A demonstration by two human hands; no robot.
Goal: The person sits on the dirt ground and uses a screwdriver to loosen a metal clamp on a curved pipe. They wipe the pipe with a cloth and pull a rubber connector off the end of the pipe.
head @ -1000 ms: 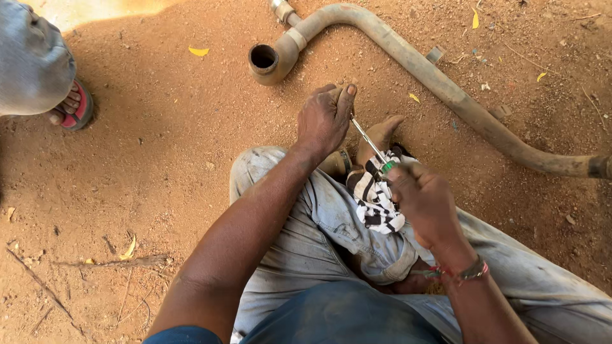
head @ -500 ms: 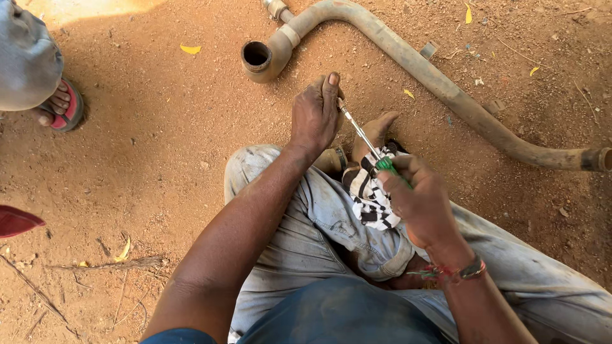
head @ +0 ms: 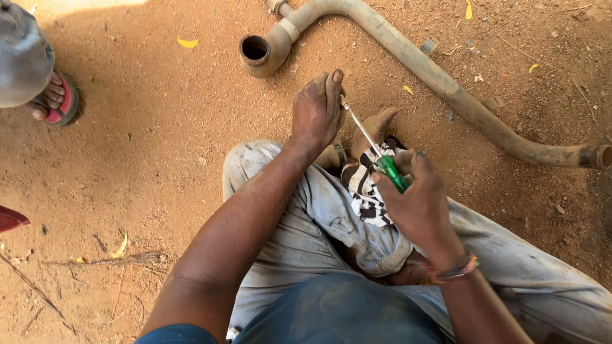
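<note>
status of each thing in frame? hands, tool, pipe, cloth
left hand: closed over something at the screwdriver's tip, not identifiable
right hand: gripping the green handle
screwdriver: held tilted, tip at the left hand
pipe: lying on dirt, end open
striped cloth: draped over the lap

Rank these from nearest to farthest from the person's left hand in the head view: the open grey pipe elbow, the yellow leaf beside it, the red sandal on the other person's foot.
From the left hand:
1. Open grey pipe elbow, just above-left on the dirt.
2. Yellow leaf, farther left of the elbow.
3. Red sandal, at the far left edge.
</note>
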